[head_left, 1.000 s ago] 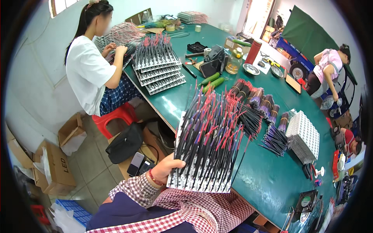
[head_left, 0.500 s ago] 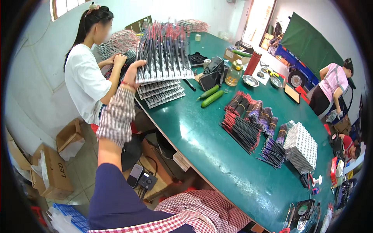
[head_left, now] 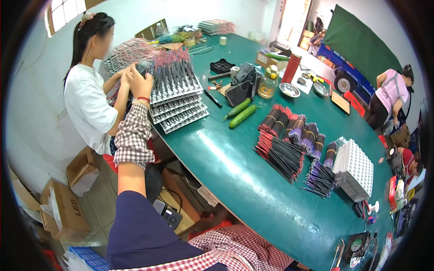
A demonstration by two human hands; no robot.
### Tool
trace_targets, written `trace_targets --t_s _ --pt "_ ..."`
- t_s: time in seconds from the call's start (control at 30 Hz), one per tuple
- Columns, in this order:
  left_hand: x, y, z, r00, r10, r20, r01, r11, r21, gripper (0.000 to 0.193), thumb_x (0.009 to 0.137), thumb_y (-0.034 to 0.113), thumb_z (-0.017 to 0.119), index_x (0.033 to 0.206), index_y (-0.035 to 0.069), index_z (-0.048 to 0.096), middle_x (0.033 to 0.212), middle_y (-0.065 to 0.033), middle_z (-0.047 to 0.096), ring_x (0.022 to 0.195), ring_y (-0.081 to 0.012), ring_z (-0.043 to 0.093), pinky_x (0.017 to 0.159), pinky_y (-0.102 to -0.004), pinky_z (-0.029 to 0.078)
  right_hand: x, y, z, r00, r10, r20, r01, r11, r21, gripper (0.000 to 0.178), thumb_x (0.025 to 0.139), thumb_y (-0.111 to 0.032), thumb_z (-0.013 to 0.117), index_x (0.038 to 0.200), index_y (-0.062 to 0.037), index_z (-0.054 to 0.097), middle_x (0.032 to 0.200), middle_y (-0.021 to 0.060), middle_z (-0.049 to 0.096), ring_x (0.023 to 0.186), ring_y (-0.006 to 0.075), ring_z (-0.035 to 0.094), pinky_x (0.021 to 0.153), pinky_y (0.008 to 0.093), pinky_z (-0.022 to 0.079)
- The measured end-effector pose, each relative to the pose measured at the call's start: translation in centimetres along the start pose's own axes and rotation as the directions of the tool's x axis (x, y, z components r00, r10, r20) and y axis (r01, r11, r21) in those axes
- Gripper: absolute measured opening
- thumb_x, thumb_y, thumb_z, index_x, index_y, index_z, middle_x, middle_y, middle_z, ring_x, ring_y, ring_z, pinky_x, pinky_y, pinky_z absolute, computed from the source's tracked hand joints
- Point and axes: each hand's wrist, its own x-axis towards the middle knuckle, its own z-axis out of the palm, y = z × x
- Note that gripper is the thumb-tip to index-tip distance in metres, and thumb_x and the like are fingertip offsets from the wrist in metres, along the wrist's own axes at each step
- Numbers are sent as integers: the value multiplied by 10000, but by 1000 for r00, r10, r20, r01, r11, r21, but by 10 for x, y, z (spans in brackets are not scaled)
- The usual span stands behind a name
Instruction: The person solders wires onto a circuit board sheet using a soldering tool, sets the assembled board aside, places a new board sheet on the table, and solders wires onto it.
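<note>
My left hand (head_left: 141, 83), in a checked sleeve cover, is raised at the left edge of a stack of white panels (head_left: 180, 118) on the table corner. Its fingers and thumb look apart, and I see no panel lifted in it. On the top panel stand rows of black wires with red ends (head_left: 174, 67). A co-worker's hands (head_left: 122, 79) are close behind my hand, partly hidden by it. My right hand is out of view.
The green table (head_left: 226, 167) holds two cucumbers (head_left: 244, 115), bundled wires (head_left: 280, 156), a block of stacked white panels (head_left: 355, 169), a jar (head_left: 268, 82) and a red flask (head_left: 292, 68). Cardboard boxes (head_left: 68, 210) stand on the floor at left. Another person (head_left: 392, 97) bends at far right.
The wired panel that my left hand held up now lies on the stack. My hand has moved left off it, and the view has shifted slightly.
</note>
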Motion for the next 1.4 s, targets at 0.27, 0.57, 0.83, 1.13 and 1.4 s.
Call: trace_targets --t_s 0.27,0.57,0.83,1.13,1.4 --pt "-44 223 -105 882 431 189 -262 783 -564 300 887 121 507 1149 -12 566 1167 -160 581 1129 -290 528 994 -372 379 11 2 7 966 -85 -246 98 994 41 374 894 -392 560 1131 -112 488 635 44 499 410 100 389 347 233 336" --pt "-285 552 -101 449 864 227 261 117 -958 354 857 243 607 1083 -22 545 1087 -191 589 1041 -336 550 898 -383 432 14 7 -1 934 -223 -280 250 966 64 322 956 -318 450 1090 -27 476 594 43 490 385 90 380 372 231 361" --pt "-407 679 49 169 742 649 879 184 -440 461 764 67 633 1175 -87 494 1102 -167 615 1007 -244 595 891 -346 466 -4 -8 -39 866 -274 -419 304 953 5 306 950 -314 472 1082 -38 472 582 35 475 370 87 356 348 224 337" --pt "-308 558 -139 293 686 666 950 -133 -281 576 752 -96 456 1312 -35 336 1233 -132 513 1139 -200 523 958 -312 430 14 -7 -67 842 -250 -477 326 942 80 343 956 -348 458 1114 -44 459 590 31 467 394 88 366 389 231 334" --pt "-358 383 -284 39 659 751 805 425 -415 702 774 16 544 1388 -78 217 1349 -214 371 1273 -292 357 1069 -375 272 51 12 -1 999 -30 37 12 914 405 388 932 -362 516 1159 -55 450 1196 202 490 1103 291 483 957 466 400"
